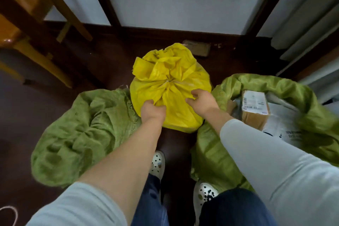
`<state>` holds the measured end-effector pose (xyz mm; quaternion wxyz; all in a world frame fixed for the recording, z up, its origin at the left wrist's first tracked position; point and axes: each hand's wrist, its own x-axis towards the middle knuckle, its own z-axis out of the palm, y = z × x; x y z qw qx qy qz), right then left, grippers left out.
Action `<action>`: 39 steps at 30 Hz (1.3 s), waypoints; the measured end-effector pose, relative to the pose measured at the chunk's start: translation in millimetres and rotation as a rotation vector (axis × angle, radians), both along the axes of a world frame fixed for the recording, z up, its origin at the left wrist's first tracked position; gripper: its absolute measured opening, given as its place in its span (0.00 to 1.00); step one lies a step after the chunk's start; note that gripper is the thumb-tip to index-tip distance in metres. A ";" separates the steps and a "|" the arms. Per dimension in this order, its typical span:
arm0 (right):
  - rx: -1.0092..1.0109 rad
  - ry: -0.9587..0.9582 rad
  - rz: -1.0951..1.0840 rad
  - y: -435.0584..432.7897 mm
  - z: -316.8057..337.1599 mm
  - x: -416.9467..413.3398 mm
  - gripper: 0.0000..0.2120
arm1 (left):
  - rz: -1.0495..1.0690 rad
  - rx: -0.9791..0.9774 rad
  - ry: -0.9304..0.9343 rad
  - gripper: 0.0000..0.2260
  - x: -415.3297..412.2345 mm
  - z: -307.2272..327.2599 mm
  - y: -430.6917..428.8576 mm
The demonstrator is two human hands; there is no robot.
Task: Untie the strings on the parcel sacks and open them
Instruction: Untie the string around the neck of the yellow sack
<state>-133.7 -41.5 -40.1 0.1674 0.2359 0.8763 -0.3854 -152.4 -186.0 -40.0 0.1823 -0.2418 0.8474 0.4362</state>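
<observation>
A yellow woven sack [172,71] stands on the dark floor in front of me, its neck gathered and tied with a thin string [167,82]. My left hand [153,111] grips the sack's fabric at the lower left. On its right side my right hand [200,100] holds the sack with curled fingers. A green sack [80,134] lies at the left, its mouth bunched shut. Another green sack [275,82] at the right is open, showing a cardboard parcel [255,108] with a label.
Wooden chair legs [53,46] stand at the far left. A panelled wall [174,5] and a radiator [308,29] close off the back and right. My feet in white spotted shoes [157,165] stand between the green sacks. A loop of white cord [11,211] lies at the bottom left.
</observation>
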 end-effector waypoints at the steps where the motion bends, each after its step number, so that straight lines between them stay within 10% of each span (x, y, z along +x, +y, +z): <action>1: 0.040 -0.005 0.006 -5.9 -7.6 -6.1 0.29 | -0.047 -0.068 0.033 0.20 -7.1 -7.0 -3.7; 7: 0.165 0.010 -0.104 -18.8 -36.8 -31.1 0.59 | -0.301 -0.278 0.167 0.42 -42.7 -26.2 -16.1; 10: 0.183 0.211 -0.139 -11.3 -38.7 -49.5 0.56 | -0.354 -0.210 0.097 0.41 -58.7 -29.9 -14.7; 14: -0.303 0.372 -0.262 -3.2 -30.2 -73.2 0.55 | -0.369 -0.152 0.037 0.35 -61.6 -41.3 -12.6; 17: -0.405 0.283 -0.275 -1.0 -21.0 -71.7 0.25 | -0.445 -0.202 -0.003 0.25 -53.6 -48.1 -14.9; 23: -0.565 0.247 -0.325 14.9 -26.0 -27.6 0.06 | 0.630 0.895 -0.199 0.13 -33.1 -25.3 -34.8; 26: -0.461 0.283 -0.013 13.2 -26.0 -2.8 0.11 | 0.575 1.029 -0.181 0.26 -41.3 -8.5 -46.3; 31: -0.270 0.132 0.185 3.9 -26.8 13.1 0.06 | -0.184 0.439 0.058 0.40 -45.6 19.1 -18.1; 36: -0.970 0.036 -0.912 6.5 -5.8 16.3 0.11 | -0.650 0.002 0.336 0.33 -19.9 4.9 -6.0; 39: -0.943 -0.032 -0.942 6.4 -7.0 9.1 0.20 | -0.774 -0.090 0.346 0.24 0.1 -1.5 -8.5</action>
